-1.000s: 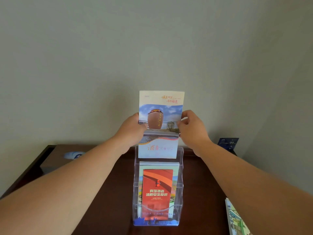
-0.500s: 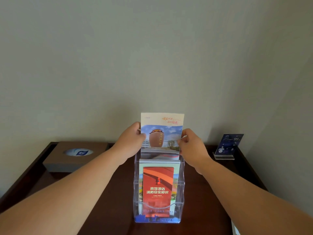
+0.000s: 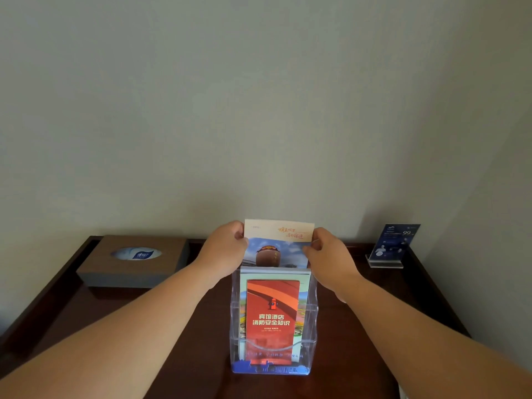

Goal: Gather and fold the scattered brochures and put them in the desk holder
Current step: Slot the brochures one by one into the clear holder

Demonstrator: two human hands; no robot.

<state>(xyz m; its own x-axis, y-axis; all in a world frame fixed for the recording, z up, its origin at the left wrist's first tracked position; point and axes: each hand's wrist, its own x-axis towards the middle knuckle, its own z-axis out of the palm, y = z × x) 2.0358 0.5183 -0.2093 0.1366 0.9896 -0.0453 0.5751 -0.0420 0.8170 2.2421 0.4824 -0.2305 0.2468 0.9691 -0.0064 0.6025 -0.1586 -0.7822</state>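
A folded brochure with a brown jar picture (image 3: 277, 246) stands partly sunk in the rear pocket of the clear acrylic desk holder (image 3: 313, 326). My left hand (image 3: 227, 249) pinches its left edge and my right hand (image 3: 326, 254) pinches its right edge. Its lower half is hidden behind the other leaflets. In front of it sits a pale green-edged brochure (image 3: 305, 280), and the front pocket holds a red fire-safety brochure (image 3: 272, 318).
The holder stands on a dark wooden desk (image 3: 187, 355) against a plain wall. A brown tissue box (image 3: 132, 262) sits at the back left. A small blue card in a clear stand (image 3: 393, 246) sits at the back right.
Both hands have lowered the jar brochure from above the holder down into its rear pocket, so less of it shows. The view has tilted to show more of the desk.
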